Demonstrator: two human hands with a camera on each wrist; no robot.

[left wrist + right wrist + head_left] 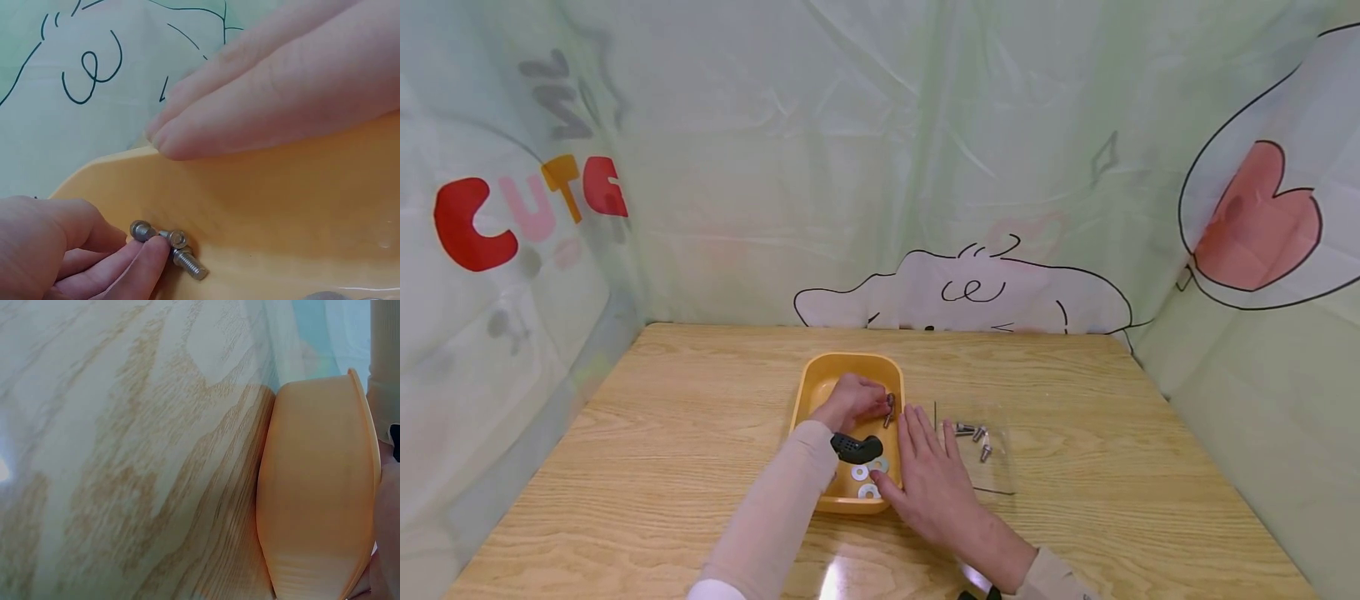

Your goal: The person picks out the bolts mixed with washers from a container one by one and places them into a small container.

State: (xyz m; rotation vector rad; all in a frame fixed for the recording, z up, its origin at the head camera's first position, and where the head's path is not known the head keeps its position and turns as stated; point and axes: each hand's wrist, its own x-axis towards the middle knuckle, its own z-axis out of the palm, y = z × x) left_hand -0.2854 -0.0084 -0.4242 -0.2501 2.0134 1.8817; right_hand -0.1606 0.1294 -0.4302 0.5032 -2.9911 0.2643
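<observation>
Left hand [853,400] reaches into the yellow tray [852,505], fingers bent and their tips touching a small cluster of metal bolts [190,265]; whether it pinches one cannot be told, since the fingers hide the contact. Those bolts lie just to the right of its fingertips, near the tray's right wall, their long axes running in different directions. Left is the nearer hand, its forearm slanting forward and rightward across the near end of the tray, past the washers [862,490]. Right hand [934,483] is released, palm down, fingers straight along the tray's right rim; more bolts [986,452] lie beyond it, above the worktop [1112,467].
</observation>
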